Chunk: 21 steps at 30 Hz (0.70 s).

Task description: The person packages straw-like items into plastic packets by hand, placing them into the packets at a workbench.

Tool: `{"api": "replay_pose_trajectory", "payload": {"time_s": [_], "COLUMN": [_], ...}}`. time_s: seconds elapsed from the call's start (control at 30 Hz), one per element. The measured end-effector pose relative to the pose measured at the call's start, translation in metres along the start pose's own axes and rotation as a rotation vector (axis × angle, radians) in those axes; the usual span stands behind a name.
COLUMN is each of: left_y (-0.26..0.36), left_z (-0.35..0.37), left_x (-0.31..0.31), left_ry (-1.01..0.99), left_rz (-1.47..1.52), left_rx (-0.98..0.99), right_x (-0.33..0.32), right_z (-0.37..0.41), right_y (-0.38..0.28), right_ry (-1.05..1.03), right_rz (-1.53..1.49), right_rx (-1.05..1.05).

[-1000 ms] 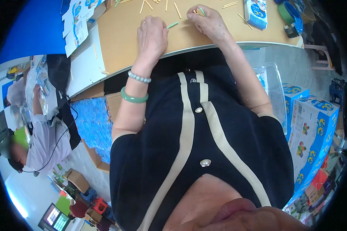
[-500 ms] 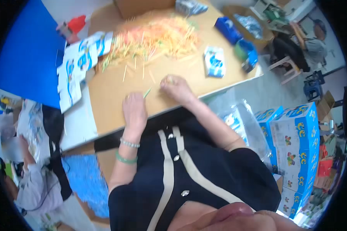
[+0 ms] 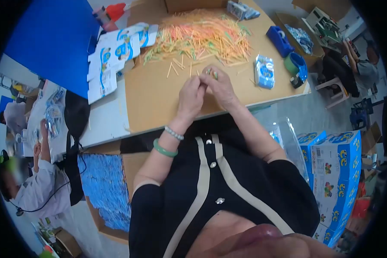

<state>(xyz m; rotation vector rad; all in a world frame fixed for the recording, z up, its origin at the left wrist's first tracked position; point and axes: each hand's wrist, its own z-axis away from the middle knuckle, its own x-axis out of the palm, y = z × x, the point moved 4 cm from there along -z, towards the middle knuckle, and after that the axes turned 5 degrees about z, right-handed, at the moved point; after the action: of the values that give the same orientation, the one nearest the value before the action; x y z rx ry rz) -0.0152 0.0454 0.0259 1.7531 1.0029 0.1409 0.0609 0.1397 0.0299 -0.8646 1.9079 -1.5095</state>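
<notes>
My right hand (image 3: 221,91) is closed around a small bunch of thin coloured sticks (image 3: 214,75), whose ends show between thumb and fingers. Beside it and touching it, my left hand (image 3: 190,98) has its fingers pressed together. What those fingers hold, if anything, is hidden. Just beyond both hands, several loose sticks (image 3: 174,68) lie on the brown cardboard tabletop (image 3: 152,99). Farther back spreads a large heap of orange, pink, yellow and green sticks (image 3: 202,36). To the right of my hands lies a blue and white packet (image 3: 264,72).
Flattened printed cartons (image 3: 112,60) lie at the table's left. On the right are a blue tape dispenser (image 3: 296,69) and another blue dispenser (image 3: 280,41). Below left stands a box of blue packets (image 3: 105,189); printed cartons (image 3: 331,172) are stacked right. Co-workers sit on both sides.
My left hand has moved up and right to meet my right hand. The green stick that poked from its fingers no longer shows. The whole view has shifted.
</notes>
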Motion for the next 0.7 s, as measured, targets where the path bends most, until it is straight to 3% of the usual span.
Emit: {"api": "replay_pose_trajectory", "payload": {"time_s": [0.03,0.1,0.17,0.2,0.3,0.43,0.6,0.7], "left_y": [0.0,-0.004,-0.007,-0.008,-0.014,-0.005,0.003,-0.001], "left_z": [0.002,0.003,0.006,0.009,0.009,-0.002,-0.012,-0.018], "left_x": [0.001,-0.003,-0.012,-0.011,-0.009,0.016,0.034,0.028], "left_ry": [-0.04,0.002,0.027,0.01,0.049,0.118,-0.009,0.057], "left_rz": [-0.103,-0.161,-0.136,-0.138,0.239,0.513,0.407,0.417], "left_rx": [0.048,0.111,-0.033,-0.062,-0.242,-0.145,-0.118,-0.171], "right_x": [-0.004,-0.011,-0.014,-0.015,-0.017,-0.016,-0.021,-0.03], "right_z": [0.001,-0.003,0.0,0.003,0.003,0.0,0.005,0.015], "right_y": [0.002,0.013,0.013,0.017,0.03,0.034,0.044,0.024], "right_ry": [0.084,0.172,0.153,0.151,-0.011,0.098,0.144,0.148], "right_rz": [0.22,0.33,0.358,0.35,0.116,0.119,0.292,0.397], "right_rx": [-0.103,-0.167,-0.246,-0.213,-0.054,-0.223,-0.137,-0.182]}}
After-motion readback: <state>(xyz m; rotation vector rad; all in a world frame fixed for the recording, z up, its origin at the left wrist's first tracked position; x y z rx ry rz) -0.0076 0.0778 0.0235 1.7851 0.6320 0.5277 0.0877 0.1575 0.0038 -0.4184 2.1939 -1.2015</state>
